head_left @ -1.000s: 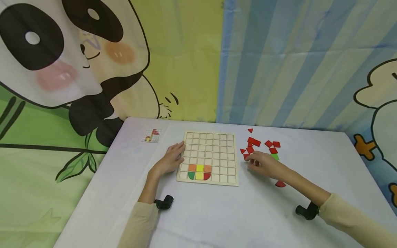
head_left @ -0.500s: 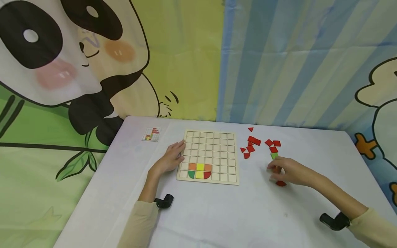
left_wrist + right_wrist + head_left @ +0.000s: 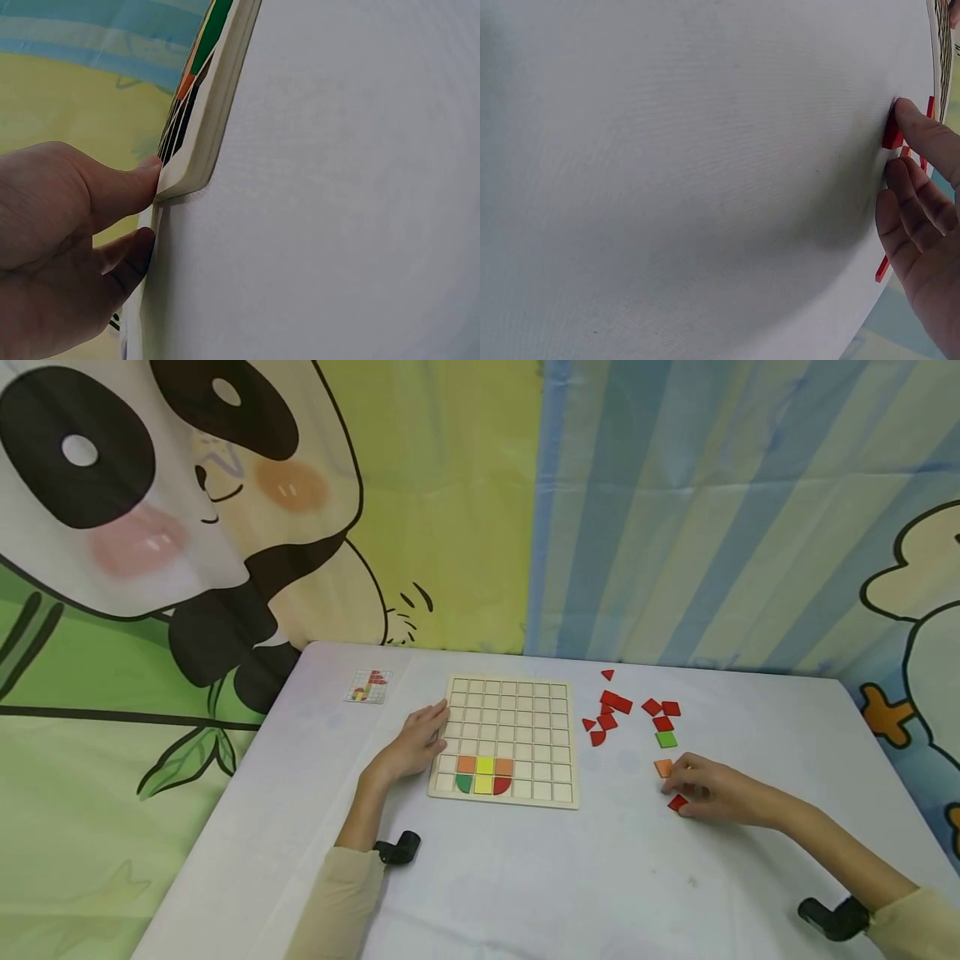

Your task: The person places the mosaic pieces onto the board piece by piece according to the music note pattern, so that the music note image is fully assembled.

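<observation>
My left hand (image 3: 411, 746) holds the left edge of the wooden grid board (image 3: 534, 810); the left wrist view shows its thumb (image 3: 139, 184) along the board's rim. Orange, yellow, green and red tiles fill some lower cells. To the right of the board, my right hand (image 3: 716, 791) is low over the table. In the right wrist view its thumb (image 3: 922, 131) touches a red tile (image 3: 892, 131), and the fingertips are just apart from it with fingers loosely bent. An orange tile (image 3: 663, 768) lies beside the hand. More red shows under the fingers, partly hidden.
A pattern card (image 3: 368, 687) lies left of the board. Several loose red tiles (image 3: 617, 702) are scattered right of it. A green tile (image 3: 666, 739) lies below a red square tile (image 3: 662, 724). A printed cloth (image 3: 450, 527) hangs behind the table (image 3: 525, 885).
My right hand has moved right and nearer, from the red tiles beside the board, past the orange tile, to the red tile at its thumb. My left hand stays at the board.
</observation>
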The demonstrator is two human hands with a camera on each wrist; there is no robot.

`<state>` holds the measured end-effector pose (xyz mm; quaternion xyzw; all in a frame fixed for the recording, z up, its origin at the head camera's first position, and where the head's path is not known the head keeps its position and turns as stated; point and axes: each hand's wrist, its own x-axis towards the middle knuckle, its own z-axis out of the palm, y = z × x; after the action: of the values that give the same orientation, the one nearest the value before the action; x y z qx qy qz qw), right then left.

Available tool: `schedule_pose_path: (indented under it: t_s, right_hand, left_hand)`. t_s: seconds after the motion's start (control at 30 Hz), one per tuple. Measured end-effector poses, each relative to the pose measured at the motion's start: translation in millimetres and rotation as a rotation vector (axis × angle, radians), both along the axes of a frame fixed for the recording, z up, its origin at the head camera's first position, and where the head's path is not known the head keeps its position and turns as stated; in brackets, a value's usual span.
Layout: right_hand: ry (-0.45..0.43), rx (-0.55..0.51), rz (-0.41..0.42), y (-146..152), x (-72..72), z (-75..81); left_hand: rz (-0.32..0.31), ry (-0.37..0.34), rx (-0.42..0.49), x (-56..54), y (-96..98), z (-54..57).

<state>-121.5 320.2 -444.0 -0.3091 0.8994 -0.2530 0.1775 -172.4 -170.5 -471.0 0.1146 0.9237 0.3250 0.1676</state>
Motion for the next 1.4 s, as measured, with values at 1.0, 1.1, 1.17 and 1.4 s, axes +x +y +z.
schedule_pose_path:
  t_s: [1.0, 1.1, 1.17, 1.4]
  right_hand:
    - [-0.074, -0.405, -0.147, -128.1, -35.8, 27.5]
    - [-0.089, -0.407, -0.117, -137.7, -39.8, 26.8]
    - [-0.09, -0.409, -0.094, -142.1, -41.6, 26.6]
    - [-0.113, -0.415, -0.106, -149.6, -46.8, 21.0]
  left_hand:
    - [-0.003, -0.001, 0.003, -0.4, 0.4, 1.0]
    - [-0.005, 0.004, 0.001, -0.8, 0.3, 1.5]
    - [-0.006, 0.005, 0.001, -1.0, 0.2, 1.7]
    - [0.004, -0.009, 0.02, -0.4, -0.1, 1.3]
